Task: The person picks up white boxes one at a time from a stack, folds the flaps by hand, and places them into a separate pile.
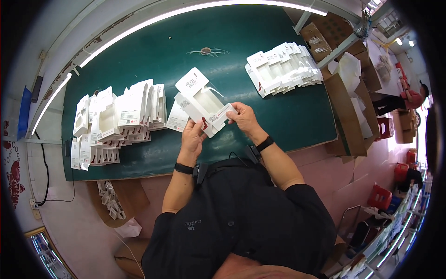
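Note:
Between my two hands is a white cardboard box (206, 103), partly unfolded, with a window cutout and a raised flap at its far end. My left hand (193, 137) grips its near left corner, the thumb by a red mark. With thumb and fingers, my right hand (243, 117) pinches the flap on its near right side. Just left of the held box, another white box piece (177, 118) lies on the green table (209, 28), partly covered by it.
Stacked white boxes (132, 111) fill the table's left part. Overlapping window boxes (283, 69) lie in a row at the far right. A big brown carton (346, 121) stands beyond the right edge, and another carton (125, 197) sits below the front left. A person (411, 97) is at the far right.

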Available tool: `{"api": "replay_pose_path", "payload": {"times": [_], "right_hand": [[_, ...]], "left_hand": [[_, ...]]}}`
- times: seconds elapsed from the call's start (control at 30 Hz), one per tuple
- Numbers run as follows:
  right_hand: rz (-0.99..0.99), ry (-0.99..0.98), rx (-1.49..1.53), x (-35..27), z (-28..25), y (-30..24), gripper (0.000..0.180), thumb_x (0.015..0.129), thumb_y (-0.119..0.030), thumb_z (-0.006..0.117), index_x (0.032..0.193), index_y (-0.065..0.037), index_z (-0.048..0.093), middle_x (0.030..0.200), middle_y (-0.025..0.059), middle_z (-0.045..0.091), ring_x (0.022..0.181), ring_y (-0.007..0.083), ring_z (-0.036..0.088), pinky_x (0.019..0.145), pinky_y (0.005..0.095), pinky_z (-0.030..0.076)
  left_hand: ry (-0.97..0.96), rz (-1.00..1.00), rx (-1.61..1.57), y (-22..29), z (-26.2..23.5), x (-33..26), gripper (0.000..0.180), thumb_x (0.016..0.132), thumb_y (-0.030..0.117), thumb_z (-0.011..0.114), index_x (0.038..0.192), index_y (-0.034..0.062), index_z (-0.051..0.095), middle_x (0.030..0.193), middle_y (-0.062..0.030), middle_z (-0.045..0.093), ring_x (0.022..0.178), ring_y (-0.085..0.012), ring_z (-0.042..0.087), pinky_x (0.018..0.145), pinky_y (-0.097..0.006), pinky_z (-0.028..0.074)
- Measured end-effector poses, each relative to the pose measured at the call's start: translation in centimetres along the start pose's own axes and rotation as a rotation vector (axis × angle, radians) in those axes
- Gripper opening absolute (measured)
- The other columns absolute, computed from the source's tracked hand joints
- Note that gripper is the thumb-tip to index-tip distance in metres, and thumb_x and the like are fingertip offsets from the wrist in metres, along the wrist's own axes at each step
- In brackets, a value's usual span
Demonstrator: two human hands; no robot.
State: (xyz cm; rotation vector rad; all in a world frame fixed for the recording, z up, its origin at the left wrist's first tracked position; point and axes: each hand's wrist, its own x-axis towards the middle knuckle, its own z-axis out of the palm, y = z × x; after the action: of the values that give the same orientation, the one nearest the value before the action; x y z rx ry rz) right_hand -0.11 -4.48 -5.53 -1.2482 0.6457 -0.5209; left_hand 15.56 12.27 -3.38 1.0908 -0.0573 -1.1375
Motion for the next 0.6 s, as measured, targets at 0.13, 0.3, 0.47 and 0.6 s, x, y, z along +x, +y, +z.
{"api": "replay_pose_path", "payload": {"times": [0.13, 0.3, 0.47, 0.6], "right_hand": [[-0.057, 0.354, -0.157, 3.1, -4.7, 0.4, 0.026, 0.091, -0.010, 0.066, 0.116, 0.000, 0.066, 0.097, 0.0057, 0.071, 0.075, 0.0096, 0.066, 0.062, 0.0250, 0.055], [-0.047, 0.616, -0.439, 5.8, -12.1, 2.2, 0.030, 0.090, -0.012, 0.067, 0.117, -0.001, 0.067, 0.095, 0.0090, 0.072, 0.073, 0.0125, 0.067, 0.062, 0.0279, 0.055], [-0.082, 0.819, -0.830, 7.5, -15.4, 2.8, 0.034, 0.089, -0.021, 0.065, 0.118, -0.004, 0.067, 0.099, 0.0175, 0.072, 0.084, 0.0299, 0.070, 0.075, 0.0406, 0.055], [0.031, 0.887, -0.990, 7.7, -15.8, 2.5, 0.040, 0.088, -0.031, 0.065, 0.121, -0.008, 0.065, 0.106, 0.0213, 0.071, 0.098, 0.0388, 0.068, 0.085, 0.0453, 0.053]], "left_hand": [[0.199, 0.021, 0.050, 0.3, -2.3, 0.1, 0.027, 0.097, 0.019, 0.065, 0.122, 0.0120, 0.057, 0.111, -0.0022, 0.066, 0.098, -0.0134, 0.064, 0.078, -0.031, 0.052], [0.320, 0.049, 0.039, -0.2, -7.2, 0.3, 0.031, 0.094, 0.020, 0.069, 0.121, 0.0121, 0.056, 0.109, -0.0012, 0.064, 0.095, -0.0118, 0.063, 0.076, -0.029, 0.050], [0.487, 0.085, 0.049, -1.1, -9.9, 0.8, 0.033, 0.093, 0.021, 0.071, 0.120, 0.0135, 0.055, 0.106, 0.0005, 0.062, 0.091, -0.0104, 0.061, 0.072, -0.027, 0.048], [0.617, 0.086, 0.062, -1.7, -11.1, 1.9, 0.039, 0.090, 0.021, 0.074, 0.123, 0.0143, 0.053, 0.105, 0.0010, 0.060, 0.089, -0.0097, 0.059, 0.071, -0.026, 0.047]]}}
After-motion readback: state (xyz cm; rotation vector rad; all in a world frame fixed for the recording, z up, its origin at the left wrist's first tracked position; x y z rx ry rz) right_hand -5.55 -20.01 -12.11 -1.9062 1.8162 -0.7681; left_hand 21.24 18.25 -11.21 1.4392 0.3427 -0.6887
